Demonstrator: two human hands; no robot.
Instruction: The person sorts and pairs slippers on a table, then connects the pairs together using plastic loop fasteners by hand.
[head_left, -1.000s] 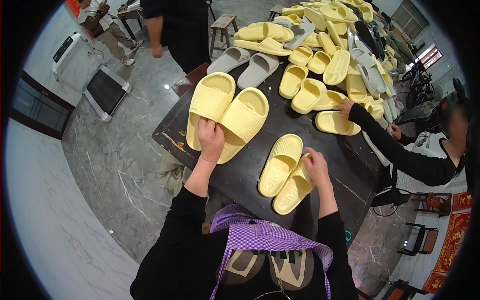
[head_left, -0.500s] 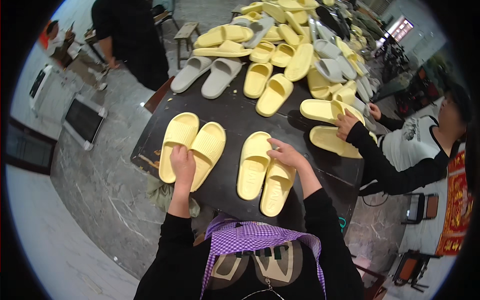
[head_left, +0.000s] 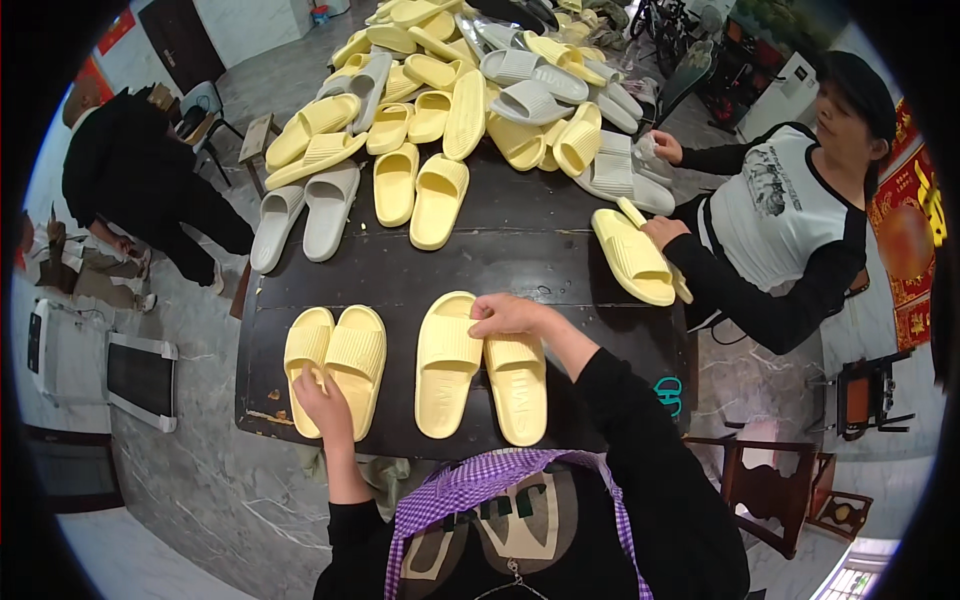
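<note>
Two pairs of yellow slide slippers lie soles down before me on a dark table (head_left: 560, 290), toes facing away. My left hand (head_left: 325, 405) rests over the outer slipper (head_left: 308, 338) of the left pair, loosely bent fingers apart just behind its strap; its mate (head_left: 358, 355) lies alongside. Thumb and fingers together, my right hand (head_left: 508, 314) covers the toe of the right pair's outer slipper (head_left: 520, 400). Its fingertips come against the edge of the inner slipper (head_left: 445, 385).
A heap of yellow and grey slippers (head_left: 465, 115) fills the far table, with a grey pair (head_left: 330, 212) and a yellow pair (head_left: 437, 205) before it. At the right, a co-worker (head_left: 780, 210) handles a yellow slipper (head_left: 635, 262). Teal scissors (head_left: 667, 396) lie by the right edge.
The right pair now lies straighter, its two toes nearly level. My left hand has shifted back from the strap. The co-worker has lifted and tilted a yellow slipper. My view has turned.
</note>
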